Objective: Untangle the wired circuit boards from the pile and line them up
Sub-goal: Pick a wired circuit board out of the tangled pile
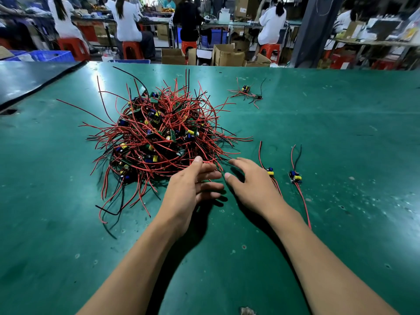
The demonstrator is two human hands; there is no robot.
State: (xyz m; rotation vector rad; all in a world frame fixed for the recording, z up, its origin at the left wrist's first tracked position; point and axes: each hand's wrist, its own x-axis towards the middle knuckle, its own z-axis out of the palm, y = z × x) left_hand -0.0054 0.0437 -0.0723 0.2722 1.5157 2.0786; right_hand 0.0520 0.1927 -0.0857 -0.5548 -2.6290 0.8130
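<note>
Reaching in from the near edge of the green table (68, 246), two bare arms end in hands held side by side. Leftmost is the pile (156, 135), a dense mound of red and black wires whose loose ends bristle outward on every side, with small green circuit boards buried in it (blue and yellow cylindrical parts peek through here and there). The left hand (193, 185) is at the pile's near right rim, its fingers straight, slightly spread and pointing right, its raised thumb against the outermost red wires; it grips nothing visible. Just beside it the right hand (252, 183) is palm down with its fingers fanned and relaxed, its index finger aimed at the stray wire ends, and it holds nothing. Just beside its outer edge lies the first board (270, 171), its red wires running away and back, partly hidden by the hand. Further right, apart from it, the second board (295, 176) lies roughly parallel, with red and black leads. Well behind them sits a small cluster (246, 92) of wired boards.
</note>
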